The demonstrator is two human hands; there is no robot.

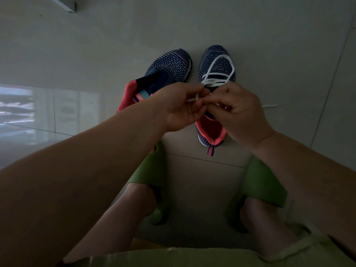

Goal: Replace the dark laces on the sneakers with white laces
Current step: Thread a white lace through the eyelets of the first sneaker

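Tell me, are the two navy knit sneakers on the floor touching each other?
Apart. The head view shows a strip of bare floor between the left sneaker and the white-laced right sneaker at the toes.

Two navy knit sneakers with pink lining sit side by side on the pale tile floor (96,45), and the right sneaker (216,70) already has a white lace (219,74) crossed over its front while the left sneaker (169,68) has none showing. Both hands meet just above the right one's tongue: left hand (183,106) and right hand (237,112) each pinch the lace between curled fingers. Green slides (264,182) on both feet down below.
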